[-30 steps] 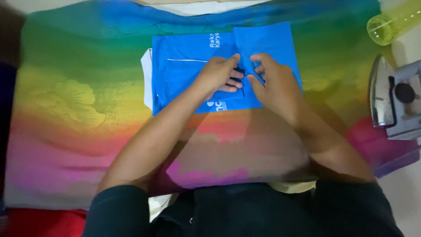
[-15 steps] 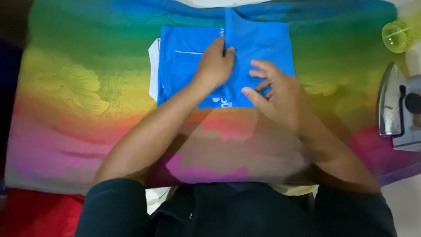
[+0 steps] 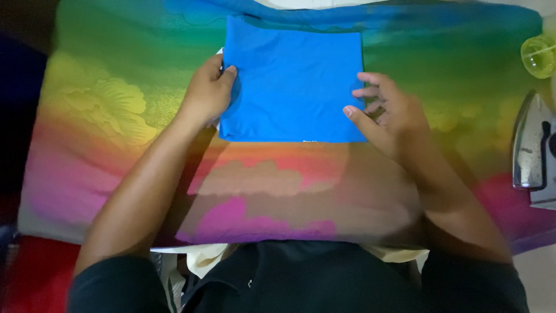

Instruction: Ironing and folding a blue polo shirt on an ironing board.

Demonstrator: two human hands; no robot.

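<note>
Because the folded blue garment (image 3: 292, 87) near the rainbow cloth's (image 3: 104, 116) far edge looks soft and light, the left hand (image 3: 207, 93) pinches its left edge while the right hand (image 3: 388, 113) rests spread, fingers apart, at its right edge.

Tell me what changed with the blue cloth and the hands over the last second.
The blue cloth now shows a plain, smooth face; its seams and print are out of sight. The left hand moved from the middle to its left edge, the right hand to its right edge. The rainbow cover and the iron stayed put.
</note>
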